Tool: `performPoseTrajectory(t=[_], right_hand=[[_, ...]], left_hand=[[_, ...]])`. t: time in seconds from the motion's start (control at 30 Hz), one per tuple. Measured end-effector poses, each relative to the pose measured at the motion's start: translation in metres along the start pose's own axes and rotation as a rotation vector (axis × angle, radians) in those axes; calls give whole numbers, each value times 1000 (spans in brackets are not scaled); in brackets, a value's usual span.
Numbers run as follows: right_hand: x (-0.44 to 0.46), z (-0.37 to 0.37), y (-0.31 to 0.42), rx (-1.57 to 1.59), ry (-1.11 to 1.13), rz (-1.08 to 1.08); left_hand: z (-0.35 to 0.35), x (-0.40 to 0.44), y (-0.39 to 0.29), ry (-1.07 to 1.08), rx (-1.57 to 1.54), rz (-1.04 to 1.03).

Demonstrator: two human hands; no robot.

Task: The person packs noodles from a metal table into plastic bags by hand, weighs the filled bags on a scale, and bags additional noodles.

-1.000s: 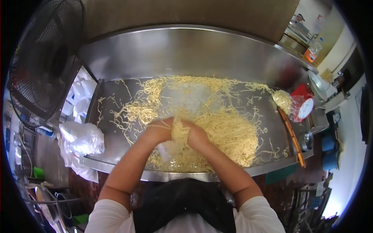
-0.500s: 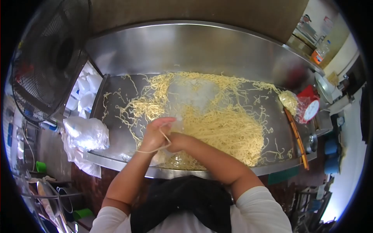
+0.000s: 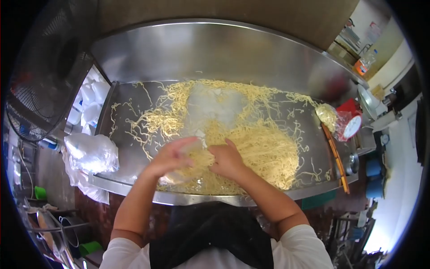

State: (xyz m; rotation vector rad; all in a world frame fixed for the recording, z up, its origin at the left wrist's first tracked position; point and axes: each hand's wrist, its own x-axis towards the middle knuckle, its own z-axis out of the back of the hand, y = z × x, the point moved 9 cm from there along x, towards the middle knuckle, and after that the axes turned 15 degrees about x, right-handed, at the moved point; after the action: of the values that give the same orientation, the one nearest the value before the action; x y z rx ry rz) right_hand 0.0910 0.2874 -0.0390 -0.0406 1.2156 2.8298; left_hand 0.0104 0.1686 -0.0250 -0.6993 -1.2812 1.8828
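Observation:
Between my hands is a clear plastic bag (image 3: 195, 158) with yellow noodles in it, blurred by motion. My left hand (image 3: 170, 158) is at its left side with fingers apart. On its right side, the curled fingers of my right hand (image 3: 226, 159) grip the bag near its top. Both hands are low over the front of a steel tray (image 3: 313, 148). A large heap of loose noodles (image 3: 268, 154) lies right of my right hand, with a smaller clump (image 3: 165, 123) behind my left hand. Clear plastic sheets (image 3: 212, 105) lie amid noodles at the back.
At the right stand a red scale with a white dial (image 3: 353, 127), a filled noodle bag (image 3: 326, 116) and a long wooden stick (image 3: 335, 157). A bundle of plastic bags (image 3: 92, 152) sits at the left edge, below a large fan (image 3: 53, 67). The tray's steel back wall (image 3: 210, 54) rises behind.
The crossed hands have come apart, the right one moving right. The rubber band seen around my left hand half a second ago no longer shows there.

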Motion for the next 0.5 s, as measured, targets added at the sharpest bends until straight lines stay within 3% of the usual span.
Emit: performPoseTrajectory(t=[0.07,0.13,0.23,0.3,0.37,0.43,0.47,0.5], right_hand=[[2,18,16,72,-51,67],[3,26,13,89,-59,30],[-19,19,-31,38,211,-230],[-44,9,-94,-244,281,-286],[-66,52,-115,-291,231,-420],[-80,97,-131,-388,57,-411],[-92,121,-138,-417,-193,-208],[-93,141,-135,-461,-174,-320]], left_hand=[[-36,9,-11,-17,413,-181],[-47,15,-9,38,773,-19],[-41,13,-3,148,985,-6],[-14,10,0,187,1150,44],[11,5,8,197,1283,82],[26,-2,13,192,1380,97],[29,-4,16,207,1398,108],[31,-5,20,219,1416,117]])
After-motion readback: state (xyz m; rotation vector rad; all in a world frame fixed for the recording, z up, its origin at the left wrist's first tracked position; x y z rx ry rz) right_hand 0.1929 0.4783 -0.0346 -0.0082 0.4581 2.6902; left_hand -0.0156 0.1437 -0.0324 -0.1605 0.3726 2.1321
